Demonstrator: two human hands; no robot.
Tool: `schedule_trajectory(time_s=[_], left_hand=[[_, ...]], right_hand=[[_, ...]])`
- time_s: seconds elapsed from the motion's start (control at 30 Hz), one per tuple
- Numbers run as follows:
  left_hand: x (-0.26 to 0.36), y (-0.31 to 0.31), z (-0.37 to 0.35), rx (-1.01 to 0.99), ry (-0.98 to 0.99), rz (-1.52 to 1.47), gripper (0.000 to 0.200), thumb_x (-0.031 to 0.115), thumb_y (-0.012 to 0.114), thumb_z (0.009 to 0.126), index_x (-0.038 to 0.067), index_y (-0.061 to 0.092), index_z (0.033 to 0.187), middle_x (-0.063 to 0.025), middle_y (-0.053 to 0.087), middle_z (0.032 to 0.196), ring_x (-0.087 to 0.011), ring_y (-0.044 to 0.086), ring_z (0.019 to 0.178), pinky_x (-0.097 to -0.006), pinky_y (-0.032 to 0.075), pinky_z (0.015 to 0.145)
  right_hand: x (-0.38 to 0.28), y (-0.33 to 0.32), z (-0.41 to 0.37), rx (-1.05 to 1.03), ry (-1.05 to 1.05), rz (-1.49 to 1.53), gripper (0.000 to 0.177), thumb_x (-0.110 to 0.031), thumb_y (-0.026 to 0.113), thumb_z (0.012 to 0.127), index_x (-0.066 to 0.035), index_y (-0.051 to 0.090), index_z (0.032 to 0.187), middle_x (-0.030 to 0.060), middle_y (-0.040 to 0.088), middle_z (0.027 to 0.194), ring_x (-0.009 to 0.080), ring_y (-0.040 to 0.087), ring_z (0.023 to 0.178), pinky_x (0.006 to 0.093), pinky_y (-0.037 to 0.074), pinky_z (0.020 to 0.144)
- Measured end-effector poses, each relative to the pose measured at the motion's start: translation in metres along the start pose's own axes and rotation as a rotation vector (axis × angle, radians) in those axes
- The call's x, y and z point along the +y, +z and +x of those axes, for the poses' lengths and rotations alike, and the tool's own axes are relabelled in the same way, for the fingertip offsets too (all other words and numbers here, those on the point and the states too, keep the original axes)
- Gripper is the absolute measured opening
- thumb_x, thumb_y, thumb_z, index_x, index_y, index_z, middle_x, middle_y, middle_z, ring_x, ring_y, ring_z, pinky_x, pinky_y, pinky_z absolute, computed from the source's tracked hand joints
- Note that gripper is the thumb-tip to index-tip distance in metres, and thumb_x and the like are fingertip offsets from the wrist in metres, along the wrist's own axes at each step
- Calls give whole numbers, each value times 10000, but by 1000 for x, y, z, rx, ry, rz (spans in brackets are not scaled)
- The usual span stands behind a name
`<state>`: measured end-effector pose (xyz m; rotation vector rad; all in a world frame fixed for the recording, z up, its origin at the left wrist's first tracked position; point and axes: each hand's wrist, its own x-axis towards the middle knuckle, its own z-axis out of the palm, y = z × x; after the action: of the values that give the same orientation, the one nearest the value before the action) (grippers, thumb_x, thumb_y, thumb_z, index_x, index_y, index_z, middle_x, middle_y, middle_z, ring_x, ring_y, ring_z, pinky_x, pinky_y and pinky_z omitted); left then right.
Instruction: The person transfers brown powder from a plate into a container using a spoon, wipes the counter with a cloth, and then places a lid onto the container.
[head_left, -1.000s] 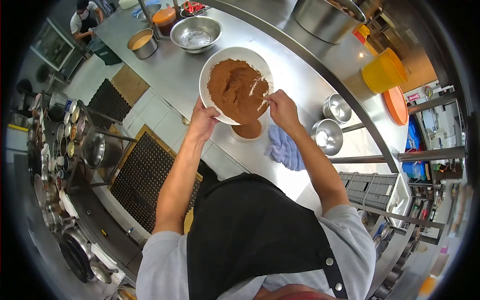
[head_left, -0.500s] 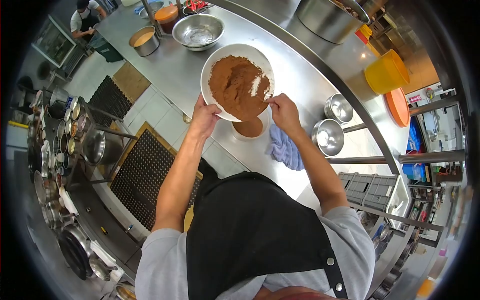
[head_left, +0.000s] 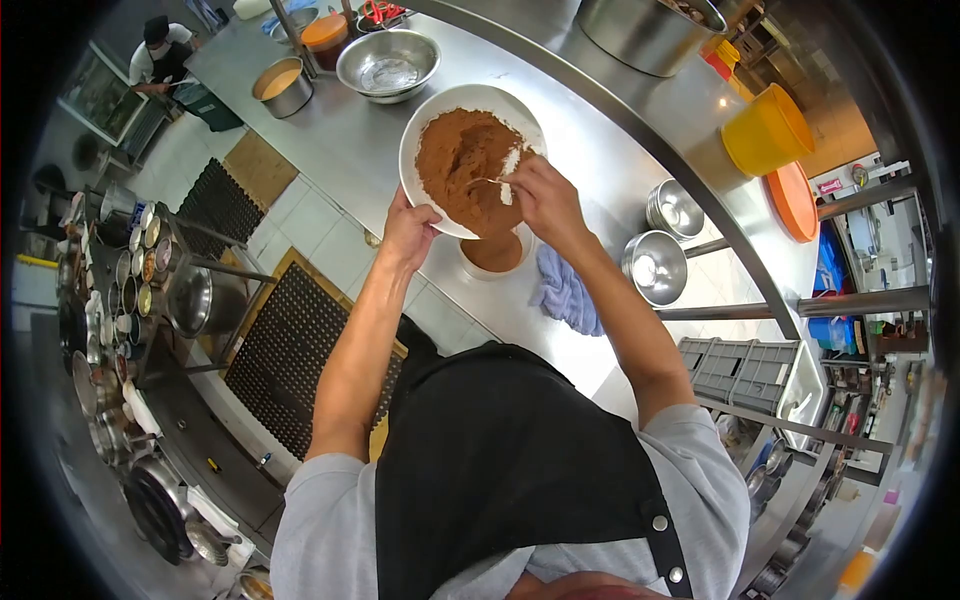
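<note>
My left hand (head_left: pixel 408 232) is closed on the near left rim of a white bowl (head_left: pixel 411 150), thumb over the edge. Reddish-brown powder (head_left: pixel 465 150) fills much of the bowl, with a white patch at its right side. The bowl is tilted toward me above a smaller white container (head_left: pixel 520 262) that holds the same brown powder (head_left: pixel 492 255). Over the bowl's right side, my right hand (head_left: pixel 548 205) pinches a thin metal spoon (head_left: pixel 486 181), its tip at the powder. A bluish cloth (head_left: pixel 566 292) lies crumpled on the steel table beside the container.
Beyond the white bowl stand a steel bowl (head_left: pixel 388 62), a pot of orange-tan liquid (head_left: pixel 283 88) and an orange-lidded tub (head_left: pixel 326 42). Steel bowls (head_left: pixel 655 268) sit at right. A metal shelf (head_left: pixel 640 105) carries a large pot and a yellow container (head_left: pixel 768 130). A co-worker (head_left: pixel 160 55) stands far left.
My right hand has moved from the bowl's right rim up and left over the powder, bringing the spoon inward. The left hand still holds the bowl.
</note>
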<state>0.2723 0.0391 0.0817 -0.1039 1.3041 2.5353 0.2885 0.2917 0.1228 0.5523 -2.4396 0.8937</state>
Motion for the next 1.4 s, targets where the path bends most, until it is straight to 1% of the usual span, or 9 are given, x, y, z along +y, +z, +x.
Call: schedule_trajectory(time_s=[0.2, 0.43, 0.53, 0.6, 0.7, 0.83, 1.17, 1.23, 1.4], left_hand=[[-3, -3, 1, 0, -10, -9, 867, -157, 505, 785, 83, 359, 1605, -156, 582, 1453, -332, 645, 1269, -512, 619, 970], [-3, -5, 1, 6, -9, -20, 856, -164, 511, 787, 98, 391, 1593, -146, 594, 1438, -322, 646, 1265, -506, 608, 977], [-4, -4, 1, 17, -14, -11, 845, -164, 515, 790, 95, 400, 1586, -145, 597, 1437, -321, 646, 1268, -509, 606, 983], [-4, -3, 1, 22, -13, -6, 839, -164, 515, 792, 92, 402, 1582, -145, 597, 1437, -321, 646, 1270, -510, 606, 985], [-4, -2, 0, 38, -5, -27, 835, -167, 515, 789, 83, 404, 1578, -144, 607, 1426, -320, 651, 1266, -508, 608, 982], [-4, -3, -1, 25, -11, -31, 848, -167, 509, 784, 79, 392, 1587, -149, 598, 1436, -332, 645, 1276, -518, 612, 983], [-5, -3, -2, 32, -16, -2, 853, -160, 495, 790, 70, 371, 1602, -156, 590, 1441, -346, 627, 1303, -540, 606, 999], [-4, -2, -2, 28, -16, -6, 848, -161, 494, 792, 73, 378, 1598, -153, 590, 1442, -341, 628, 1303, -535, 604, 1002], [-5, -4, 1, 6, -12, -39, 835, -164, 499, 796, 80, 397, 1588, -147, 591, 1448, -324, 637, 1291, -512, 599, 1008]], right_hand=[[12, 15, -9, -150, 3, -54, 191, -17, 699, 921, -114, 791, 1057, 72, 674, 993, 286, 699, 922, 385, 572, 789], [17, -6, -27, -174, 81, 43, 175, -48, 668, 932, -122, 787, 1036, 66, 689, 1026, 291, 703, 929, 399, 579, 798], [19, -15, -23, -101, 111, 49, 165, -55, 656, 941, -101, 784, 1034, 91, 696, 1017, 309, 706, 923, 413, 577, 813], [25, -14, -25, -83, 209, -26, 157, -50, 653, 937, -83, 780, 1025, 121, 692, 1010, 334, 702, 934, 433, 573, 828], [32, -6, -41, -56, 160, -37, 169, 7, 659, 929, -43, 784, 1031, 126, 665, 926, 327, 670, 851, 409, 546, 760], [21, -5, -53, -77, 168, 31, 163, 2, 650, 937, -41, 781, 1023, 130, 662, 921, 330, 669, 843, 420, 545, 767], [44, -9, 13, 73, 219, -176, 180, -79, 639, 965, -65, 797, 1050, 135, 664, 960, 346, 678, 878, 448, 555, 801], [42, -4, 10, -51, 335, -139, 202, -129, 614, 996, -125, 803, 1068, 162, 673, 1058, 378, 692, 972, 488, 558, 869], [38, 4, -30, -163, 300, -29, 170, -90, 641, 958, -77, 787, 1042, 161, 690, 1016, 380, 690, 995, 473, 553, 880]])
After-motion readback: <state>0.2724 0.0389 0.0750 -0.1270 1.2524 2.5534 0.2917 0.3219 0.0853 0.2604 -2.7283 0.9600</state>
